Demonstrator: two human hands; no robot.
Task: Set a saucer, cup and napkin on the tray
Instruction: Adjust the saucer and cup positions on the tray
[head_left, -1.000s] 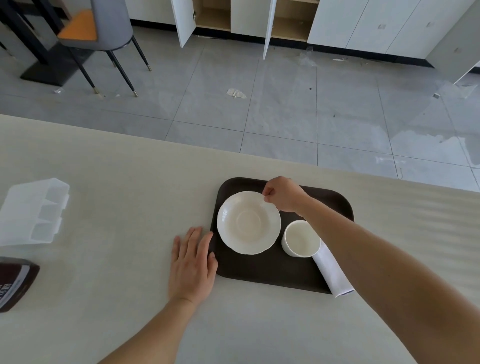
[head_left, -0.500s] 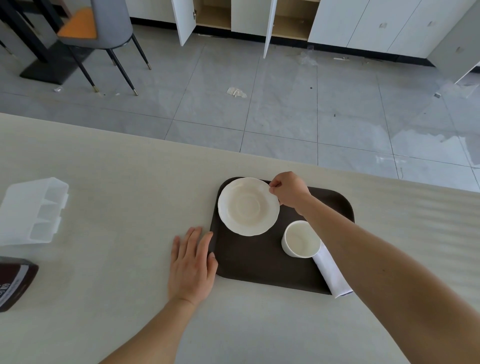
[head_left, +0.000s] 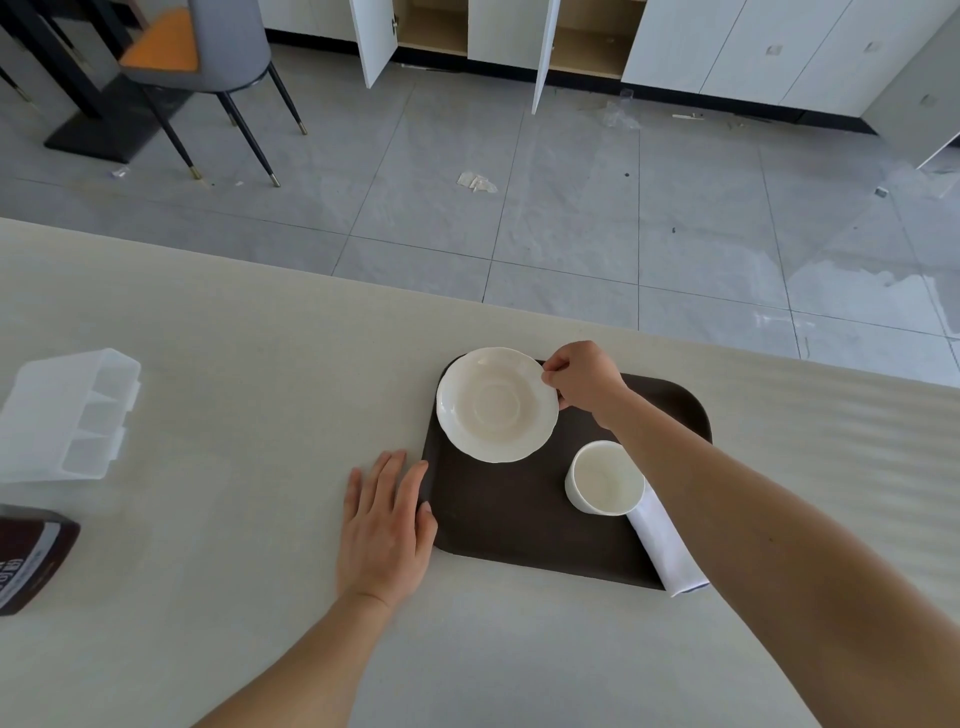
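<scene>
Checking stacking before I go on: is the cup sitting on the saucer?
No, the cup stands on the tray beside the saucer, apart from it.

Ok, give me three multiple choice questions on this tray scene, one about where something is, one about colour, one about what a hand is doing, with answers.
1. Where does the cup stand?
A. On the tray, against the napkin
B. On the saucer
C. On the floor

2. What colour is the tray?
A. White
B. Dark brown
C. Orange

3. What is the right hand doing?
A. Lying flat on the table
B. Holding the cup
C. Pinching the saucer by its rim

Answers:
1 A: the cup sits on the tray's near right part, touching the folded napkin.
2 B: it shows dark brown against the pale table.
3 C: its fingers close on the saucer's right edge, while the left hand lies flat at the tray's left edge.
</scene>
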